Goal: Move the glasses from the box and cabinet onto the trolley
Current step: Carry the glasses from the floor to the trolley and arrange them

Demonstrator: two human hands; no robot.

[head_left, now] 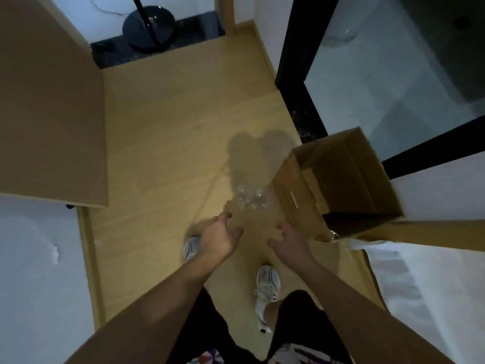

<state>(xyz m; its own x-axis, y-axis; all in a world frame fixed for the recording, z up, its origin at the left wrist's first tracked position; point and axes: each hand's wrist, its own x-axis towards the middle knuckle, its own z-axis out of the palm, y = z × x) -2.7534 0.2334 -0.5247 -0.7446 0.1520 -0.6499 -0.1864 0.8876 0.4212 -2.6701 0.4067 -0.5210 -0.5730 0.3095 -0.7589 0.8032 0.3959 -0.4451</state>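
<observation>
Head view, looking straight down at a light wood floor (pixel 162 143). Two clear glasses (pixel 250 199) stand on the floor just left of a cardboard box (pixel 338 185). They are see-through, almost colourless, only rims and bright glints visible, close together and slightly blurred; exact shape hard to tell. Long soft shadows run from them up the floor.

Box is brown, open at the top, flaps up, tilted in view, dark inside. Another bit of clear glass (pixel 334 235) shows at the box's lower edge, partly hidden; cannot tell whether it is in or beside the box.

Left hand (pixel 219 239) reaches forward, fingers loosely spread and relaxed, holding nothing, just short of the glasses, not touching. Right hand (pixel 290 240) likewise spread wide, empty, near the box's lower left corner, apart from it. Both forearms bare.

Person's white sneakers (pixel 267 282) on the floor under the arms, dark trousers.

Rest: brown panel (pixel 49 106) at left, white bedding (pixel 430 290) at lower right, black round lamp base (pixel 148 28) with pole at top, black-framed glass partition (pixel 388 82) at upper right.
</observation>
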